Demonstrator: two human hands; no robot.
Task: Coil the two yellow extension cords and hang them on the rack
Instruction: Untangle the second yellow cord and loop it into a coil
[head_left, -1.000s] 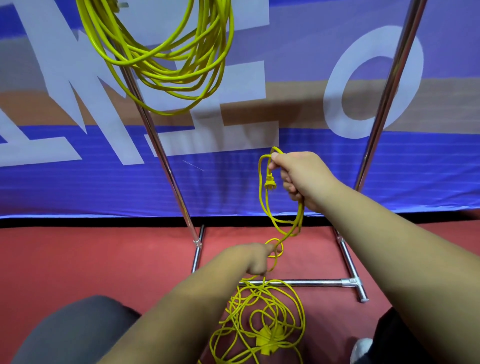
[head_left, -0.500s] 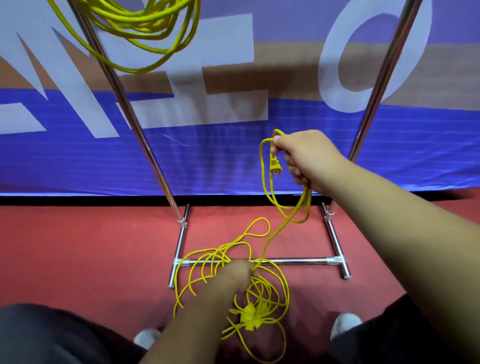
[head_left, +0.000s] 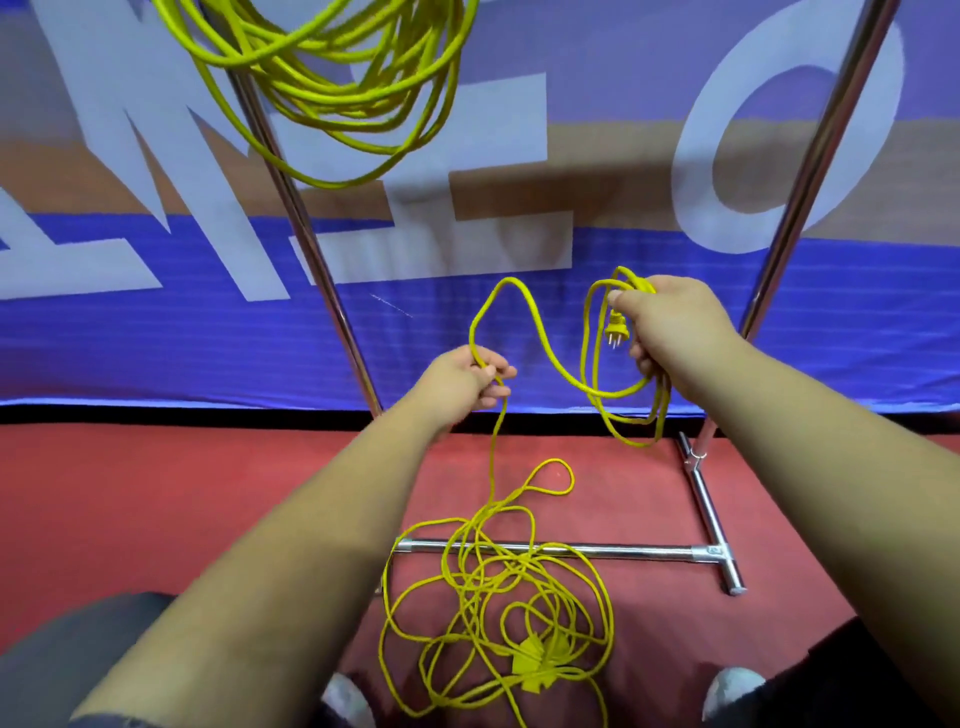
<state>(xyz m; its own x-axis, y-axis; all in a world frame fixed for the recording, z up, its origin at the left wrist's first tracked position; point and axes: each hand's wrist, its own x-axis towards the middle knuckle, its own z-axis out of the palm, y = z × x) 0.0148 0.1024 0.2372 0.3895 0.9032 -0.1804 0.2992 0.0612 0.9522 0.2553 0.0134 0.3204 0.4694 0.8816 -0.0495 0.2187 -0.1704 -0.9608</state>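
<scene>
A coiled yellow cord (head_left: 332, 98) hangs at the top left against the rack's left upright. The second yellow cord (head_left: 493, 608) lies in a loose tangle on the red floor, its flat yellow socket block (head_left: 540, 662) near my feet. My right hand (head_left: 670, 332) grips a few loops of this cord, with the plug (head_left: 616, 331) dangling below my thumb. My left hand (head_left: 467, 382) is closed around a strand that arcs up between the hands and drops to the tangle.
The chrome rack has slanted uprights (head_left: 311, 254) and a floor crossbar (head_left: 623, 551) with a foot at the right. A blue and white banner (head_left: 156, 338) stands right behind it. My knees and white shoes (head_left: 732, 686) are at the bottom edge.
My left hand has risen from the floor tangle, pulling a strand up toward my right hand. A new arc of cord now stands between the hands. The view has tilted up slightly.
</scene>
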